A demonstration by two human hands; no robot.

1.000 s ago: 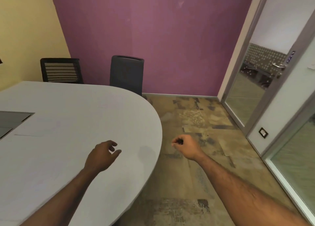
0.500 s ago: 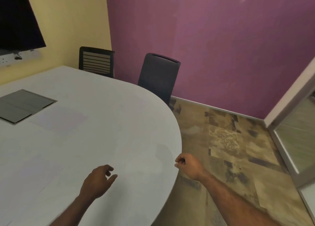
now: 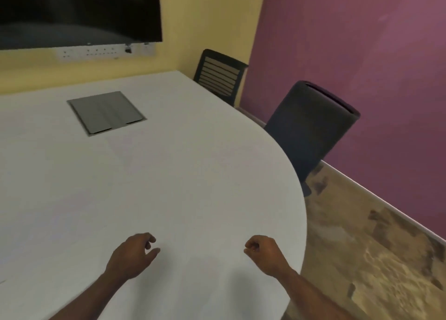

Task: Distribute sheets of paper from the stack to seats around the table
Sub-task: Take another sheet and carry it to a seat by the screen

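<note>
My left hand (image 3: pixel 132 254) hovers over the near end of the white oval table (image 3: pixel 193 187), fingers loosely curled and apart, holding nothing. My right hand (image 3: pixel 263 252) is curled into a loose fist beside it, close to the table's rounded right edge, and is also empty. A faint pale sheet (image 3: pixel 144 148) seems to lie flat just in front of the grey hatch, barely distinguishable from the tabletop. No stack of paper is in view.
A grey cable hatch (image 3: pixel 106 112) is set into the tabletop. Two dark chairs stand at the far right side, a slatted one (image 3: pixel 220 76) and a padded one (image 3: pixel 311 126). A black screen (image 3: pixel 79 10) hangs above a socket strip (image 3: pixel 106 51). Patterned floor (image 3: pixel 362 247) lies to the right.
The view has swung left from the door toward the table and screen. My right hand has moved from over the floor to above the tabletop. Both hands stay empty.
</note>
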